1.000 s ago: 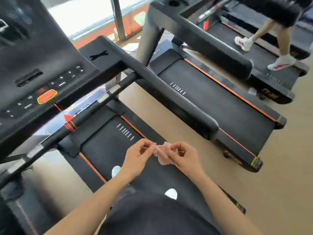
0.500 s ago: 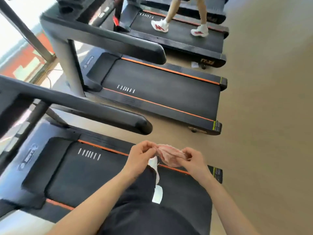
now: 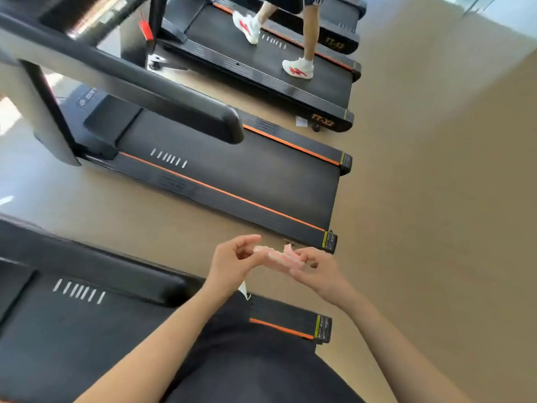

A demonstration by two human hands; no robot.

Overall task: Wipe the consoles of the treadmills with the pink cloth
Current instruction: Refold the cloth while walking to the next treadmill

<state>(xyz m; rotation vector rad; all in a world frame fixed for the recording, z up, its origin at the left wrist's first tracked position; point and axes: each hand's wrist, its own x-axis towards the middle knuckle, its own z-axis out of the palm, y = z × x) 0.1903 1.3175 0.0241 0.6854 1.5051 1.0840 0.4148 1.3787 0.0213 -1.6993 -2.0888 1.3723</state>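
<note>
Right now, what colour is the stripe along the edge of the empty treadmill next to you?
Orange, on a black deck; the stripe shows best in the head view.

Both hands meet at chest height, left hand [image 3: 232, 263] and right hand [image 3: 318, 267] fingers pinched together

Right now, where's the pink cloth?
Head view, lower centre: the pink cloth is bunched between the left hand and right hand, held in the air over the rear end of the nearest treadmill.
</note>
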